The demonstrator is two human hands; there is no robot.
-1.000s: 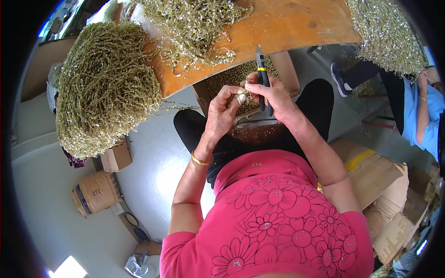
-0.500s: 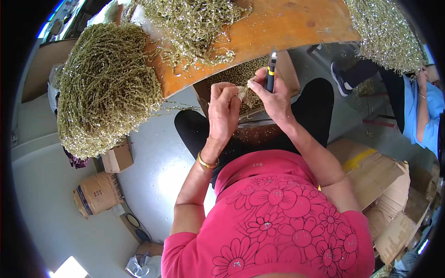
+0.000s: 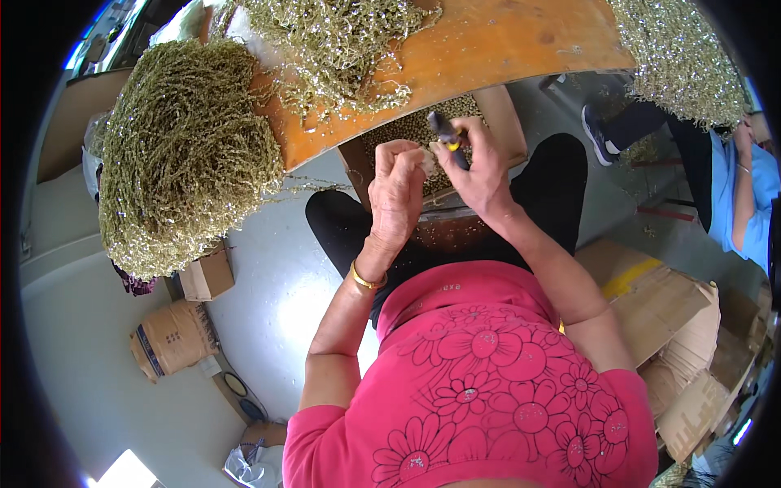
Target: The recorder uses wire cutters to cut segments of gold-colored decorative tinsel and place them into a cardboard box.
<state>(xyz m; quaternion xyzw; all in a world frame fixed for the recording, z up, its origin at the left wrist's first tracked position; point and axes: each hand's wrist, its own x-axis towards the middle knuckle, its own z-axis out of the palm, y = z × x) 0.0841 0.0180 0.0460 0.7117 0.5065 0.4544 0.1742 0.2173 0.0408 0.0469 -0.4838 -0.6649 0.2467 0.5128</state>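
My left hand (image 3: 394,191) is closed in a pinch over the open cardboard box (image 3: 503,122). Something pale shows at its fingertips; what they grip is too small to make out. Just to the right, my right hand (image 3: 482,175) is wrapped round black and yellow pliers (image 3: 443,130), their dark head tilted up and to the left. The two hands are close together, with a narrow gap between them. Below them in the box lie many small gold beads (image 3: 400,128).
A wooden table (image 3: 504,41) spans the far side, holding a heap of glittery gold strands (image 3: 325,49). A large bundle of strands (image 3: 187,154) hangs at its left end, another (image 3: 679,61) at the right near a person in blue (image 3: 740,195). Cardboard boxes (image 3: 659,317) stand at right.
My right hand has turned the pliers, so their head now points up-left toward my left hand. The gold piece held between both hands before is no longer plainly visible.
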